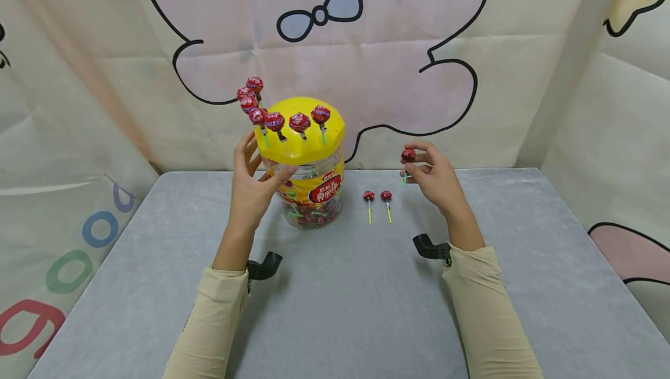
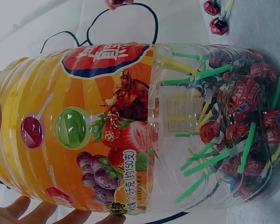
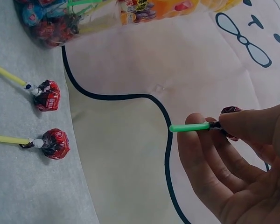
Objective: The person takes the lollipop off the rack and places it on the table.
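Note:
A clear plastic candy jar (image 1: 326, 188) with a yellow lid (image 1: 309, 147) stands at the table's far edge. My left hand (image 1: 252, 190) grips its upper left side, thumb across the front and fingers behind. Several red-wrapped lollipops (image 1: 300, 123) stick up out of the lid along its left and front. To the right of the jar, my right hand (image 1: 431, 175) pinches a lollipop (image 1: 408, 155) just below its red head, above the table. Its green stick (image 3: 189, 127) points down, free of the fingers. In the left wrist view, loose lollipops (image 2: 245, 98) fill the jar's lower part.
Two lollipops with yellow sticks, one on the left (image 1: 369, 196) and one on the right (image 1: 386, 196), lie on the grey table (image 1: 335, 309) between the jar and my right hand. A printed cloth backdrop (image 1: 387, 88) rises behind the table.

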A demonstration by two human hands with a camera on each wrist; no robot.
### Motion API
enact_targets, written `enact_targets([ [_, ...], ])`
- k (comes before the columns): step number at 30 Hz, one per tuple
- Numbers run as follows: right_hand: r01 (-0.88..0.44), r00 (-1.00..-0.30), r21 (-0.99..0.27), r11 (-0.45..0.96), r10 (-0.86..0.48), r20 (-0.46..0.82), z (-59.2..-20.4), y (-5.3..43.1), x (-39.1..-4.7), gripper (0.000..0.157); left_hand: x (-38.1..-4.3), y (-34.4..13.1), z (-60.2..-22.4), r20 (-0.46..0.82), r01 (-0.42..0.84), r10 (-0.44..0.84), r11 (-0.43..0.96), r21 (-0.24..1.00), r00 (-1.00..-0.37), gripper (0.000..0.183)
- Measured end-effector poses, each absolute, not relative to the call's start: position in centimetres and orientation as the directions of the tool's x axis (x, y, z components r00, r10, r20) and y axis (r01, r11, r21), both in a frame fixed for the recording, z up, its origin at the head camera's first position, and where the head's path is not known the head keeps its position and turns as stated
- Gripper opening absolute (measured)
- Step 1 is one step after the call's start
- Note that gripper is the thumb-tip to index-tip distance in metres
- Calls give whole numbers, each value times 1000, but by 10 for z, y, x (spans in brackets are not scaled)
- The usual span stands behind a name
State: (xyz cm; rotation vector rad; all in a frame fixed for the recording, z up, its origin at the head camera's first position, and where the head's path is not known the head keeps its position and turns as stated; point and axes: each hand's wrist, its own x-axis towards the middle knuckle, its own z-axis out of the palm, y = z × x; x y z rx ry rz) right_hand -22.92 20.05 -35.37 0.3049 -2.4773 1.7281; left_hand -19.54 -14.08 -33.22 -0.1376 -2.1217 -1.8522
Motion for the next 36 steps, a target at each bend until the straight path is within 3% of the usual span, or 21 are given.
enact_targets([
  [21, -195, -977, -924, 329, -145, 155, -362, 207, -234, 44, -195, -141, -333, 291, 267, -139, 172, 948, -947, 85],
  [36, -182, -978, -871, 455, -171, 115, -371, 213, -241, 41, -196, -141, -334, 288, 261, -146, 175, 949, -947, 85],
])
